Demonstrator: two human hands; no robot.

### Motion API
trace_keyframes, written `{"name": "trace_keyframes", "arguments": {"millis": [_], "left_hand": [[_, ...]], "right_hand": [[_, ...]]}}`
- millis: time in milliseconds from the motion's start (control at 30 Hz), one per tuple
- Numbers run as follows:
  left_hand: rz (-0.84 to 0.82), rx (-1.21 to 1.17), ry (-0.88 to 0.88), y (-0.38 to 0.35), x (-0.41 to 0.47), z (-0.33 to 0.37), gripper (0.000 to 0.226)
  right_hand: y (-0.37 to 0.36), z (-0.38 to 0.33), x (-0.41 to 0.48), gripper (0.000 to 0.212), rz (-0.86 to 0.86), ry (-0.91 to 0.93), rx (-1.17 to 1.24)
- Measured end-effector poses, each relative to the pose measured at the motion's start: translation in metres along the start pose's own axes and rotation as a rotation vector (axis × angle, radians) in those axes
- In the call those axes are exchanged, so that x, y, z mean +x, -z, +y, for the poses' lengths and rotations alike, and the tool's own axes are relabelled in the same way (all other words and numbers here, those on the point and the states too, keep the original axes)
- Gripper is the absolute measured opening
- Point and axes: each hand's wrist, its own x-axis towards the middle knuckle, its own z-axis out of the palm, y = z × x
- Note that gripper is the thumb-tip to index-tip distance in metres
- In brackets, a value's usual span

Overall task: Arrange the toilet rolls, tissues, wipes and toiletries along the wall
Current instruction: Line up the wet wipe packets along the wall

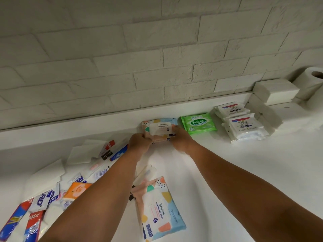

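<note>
Hands on the wipes pack at the wall.
I gripped the pastel wipes pack (160, 129) between my left hand (139, 143) and right hand (180, 137), just beside the green Sanicare pack (198, 123).

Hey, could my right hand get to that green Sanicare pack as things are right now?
Probably yes. The green Sanicare pack lies just beside the right hand with bare counter between, but both hands hold the Stalove pack, so it must let go first.

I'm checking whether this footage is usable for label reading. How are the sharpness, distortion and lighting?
Head view: wide-angle bending curves the ledge and the wall's brick lines; lighting is soft and even, with no glare; the Sanicare pack and the near Stalove pack read clearly; the right hand is slightly motion-blurred, as are the toothpaste boxes at the lower left edge.
</note>
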Motion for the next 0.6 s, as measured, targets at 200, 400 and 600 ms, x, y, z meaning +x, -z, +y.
{"name": "trace_keyframes", "arguments": {"millis": [200,400,600], "left_hand": [[-0.026,-0.009,-0.003,0.001,-0.006,0.001,0.019],[-0.053,0.084,-0.044,0.007,-0.017,0.01,0.018],[0.003,0.209,-0.198,0.024,-0.059,0.029,0.026]], "right_hand": [[-0.002,0.004,-0.001,0.043,-0.013,-0.011,0.043],[0.011,0.005,-0.002,0.038,0.041,-0.08,0.043],[0.017,-0.003,-0.03,0.039,0.117,0.032,-0.04]]}}
